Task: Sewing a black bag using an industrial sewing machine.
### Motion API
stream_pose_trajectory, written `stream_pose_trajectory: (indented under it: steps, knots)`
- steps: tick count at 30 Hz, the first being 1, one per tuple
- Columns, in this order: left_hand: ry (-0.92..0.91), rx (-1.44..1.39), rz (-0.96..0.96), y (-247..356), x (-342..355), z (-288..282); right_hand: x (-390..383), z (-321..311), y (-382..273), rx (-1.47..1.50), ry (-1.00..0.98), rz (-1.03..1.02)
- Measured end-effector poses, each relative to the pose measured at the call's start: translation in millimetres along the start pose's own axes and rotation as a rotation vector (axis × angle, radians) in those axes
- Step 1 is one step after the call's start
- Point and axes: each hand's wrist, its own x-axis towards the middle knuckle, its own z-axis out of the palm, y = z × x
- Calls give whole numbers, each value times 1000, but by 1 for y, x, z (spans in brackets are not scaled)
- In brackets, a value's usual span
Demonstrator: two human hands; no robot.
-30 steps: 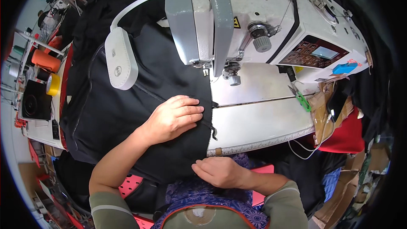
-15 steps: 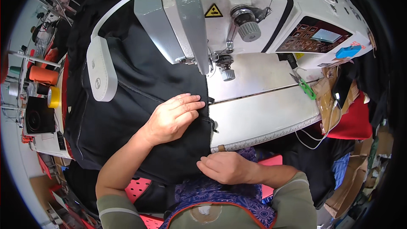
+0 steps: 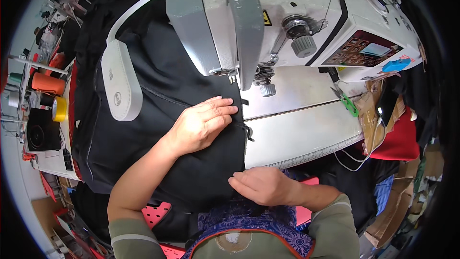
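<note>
A large piece of black fabric [image 3: 211, 172] is spread over the bed of a white sewing machine [image 3: 282, 0]. Its right edge runs past the presser foot [image 3: 233, 78]. Two small dark tabs stick out from that edge; the lower one [image 3: 249, 134] is curled. My left hand [image 3: 199, 127] lies on the fabric just below the presser foot, fingers stretched toward the edge. Nearer to me, my right hand [image 3: 266, 187] is closed on the fabric's near edge, thumb and fingers pinched together; the fingertips are partly hidden.
A white lamp [image 3: 120, 81] hangs over the fabric on the left. Green-handled snips [image 3: 346, 100] lie on the machine table at right, beside brown paper [image 3: 371, 115] and a white cable. A measuring tape [image 3: 326, 149] lines the table's front edge. Yellow tape [image 3: 60, 109] stands far left.
The fabric edge with its tabs has moved away from me, toward the presser foot, and both hands have moved with it. The view has shifted slightly, so the machine appears farther right.
</note>
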Motion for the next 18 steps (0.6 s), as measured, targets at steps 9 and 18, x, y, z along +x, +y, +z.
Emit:
stream_pose_trajectory:
  steps: [9, 18]
  knots:
    - [44, 4, -43, -16, 4, 3, 8, -9, 12, -82, 14, 23]
    - [-37, 79, -119, -12, 11, -16, 15, -11, 34, -147, 14, -4]
